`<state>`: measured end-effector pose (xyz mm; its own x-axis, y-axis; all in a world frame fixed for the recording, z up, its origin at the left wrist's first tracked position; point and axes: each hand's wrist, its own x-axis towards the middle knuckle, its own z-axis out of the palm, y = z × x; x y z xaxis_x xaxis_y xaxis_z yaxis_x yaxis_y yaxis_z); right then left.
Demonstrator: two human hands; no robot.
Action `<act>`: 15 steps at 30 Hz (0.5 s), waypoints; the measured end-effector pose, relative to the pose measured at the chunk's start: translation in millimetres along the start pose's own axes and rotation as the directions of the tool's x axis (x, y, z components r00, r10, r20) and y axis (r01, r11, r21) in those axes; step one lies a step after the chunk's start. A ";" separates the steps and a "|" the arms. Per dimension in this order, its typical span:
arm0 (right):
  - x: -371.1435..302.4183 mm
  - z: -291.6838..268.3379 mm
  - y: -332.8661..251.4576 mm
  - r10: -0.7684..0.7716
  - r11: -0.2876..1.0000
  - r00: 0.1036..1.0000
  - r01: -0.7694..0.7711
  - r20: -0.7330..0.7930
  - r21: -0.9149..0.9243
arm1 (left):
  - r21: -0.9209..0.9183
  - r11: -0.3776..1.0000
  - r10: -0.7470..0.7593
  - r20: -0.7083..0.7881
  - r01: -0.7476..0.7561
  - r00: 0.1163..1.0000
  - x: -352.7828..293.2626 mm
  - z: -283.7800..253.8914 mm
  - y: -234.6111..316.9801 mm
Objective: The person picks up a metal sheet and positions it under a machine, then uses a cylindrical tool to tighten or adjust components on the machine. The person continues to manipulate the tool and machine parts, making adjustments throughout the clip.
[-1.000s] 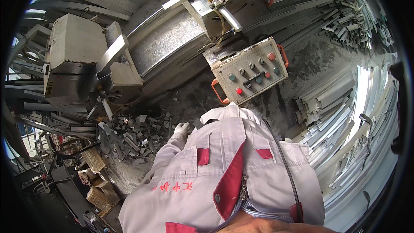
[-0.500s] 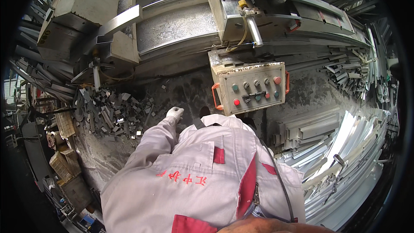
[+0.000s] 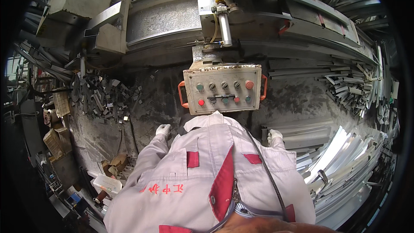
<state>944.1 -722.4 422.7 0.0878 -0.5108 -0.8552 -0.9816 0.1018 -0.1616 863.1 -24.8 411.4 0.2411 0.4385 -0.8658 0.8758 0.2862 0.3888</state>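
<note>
My left hand (image 3: 163,130), in a white glove, hangs low beside my body, its fingers curled closed with nothing showing in them. On the other side my right hand (image 3: 274,135), gloved in white too, is held with its fingers folded in, and no object shows in it. Neither hand touches the control box (image 3: 224,88) standing in front of me. This pale, worn box carries rows of coloured push buttons and dark knobs, with an orange handle (image 3: 183,94) at its left side. Long metal profiles (image 3: 302,131) lie nearest to my right hand.
Behind the control box runs a long machine bed (image 3: 164,19) with a pneumatic cylinder (image 3: 224,29) and a metal profile along it. Offcuts (image 3: 103,97) are heaped on the floor at left. Bright profiles (image 3: 345,159) are stacked at right. Woven crates (image 3: 54,142) stand far left.
My right hand has come into view at my side. The control box now sits further left in view and squarely before me. My left hand is a little lower and further left.
</note>
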 end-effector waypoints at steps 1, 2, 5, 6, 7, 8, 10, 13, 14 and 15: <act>6.4 -7.0 -9.7 -0.041 0.997 0.997 0.037 -0.063 -0.064 | -0.024 1.000 0.019 -0.014 -0.019 1.000 -14.0 11.1 -6.8; 13.5 -14.9 -23.4 -0.062 0.993 0.997 0.059 -0.036 -0.100 | -0.026 0.998 0.060 -0.025 -0.061 0.998 -27.9 21.0 -10.4; 28.9 -31.3 -59.8 -0.196 0.975 0.981 0.195 -0.002 -0.103 | -0.017 0.977 0.210 -0.070 -0.212 0.975 -63.4 42.9 -5.8; 32.7 -32.4 -71.3 -0.245 0.966 0.970 0.244 0.006 -0.082 | -0.032 0.970 0.236 -0.092 -0.240 0.967 -73.4 45.8 -0.4; 36.7 -30.7 -85.1 -0.272 0.955 0.962 0.275 0.038 -0.111 | -0.024 0.967 0.250 -0.112 -0.255 0.962 -80.1 46.1 9.0; 39.8 -27.6 -99.5 -0.283 0.948 0.957 0.289 0.064 -0.134 | -0.023 0.943 0.329 -0.108 -0.333 0.938 -86.3 43.7 19.5; 39.7 -18.1 -120.9 -0.308 0.940 0.948 0.317 0.086 -0.129 | -0.010 0.896 0.439 -0.129 -0.444 0.889 -95.4 40.1 44.1; 24.2 0.8 -142.2 -0.368 0.928 0.927 0.371 0.068 -0.041 | -0.093 0.844 0.511 -0.161 -0.528 0.845 -103.7 41.5 93.5; 15.3 5.9 -144.8 -0.388 0.921 0.920 0.390 0.059 -0.011 | -0.068 0.820 0.553 -0.164 -0.569 0.817 -104.0 46.4 115.6; 4.8 9.2 -143.0 -0.404 0.915 0.914 0.403 0.046 0.035 | -0.121 0.811 0.556 -0.145 -0.572 0.819 -105.6 51.7 137.9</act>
<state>1086.5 -731.5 437.1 0.4848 -0.4683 -0.7387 -0.8565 -0.0832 -0.5093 980.1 -75.6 540.2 0.6232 0.6418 -0.4470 0.5219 0.0845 0.8488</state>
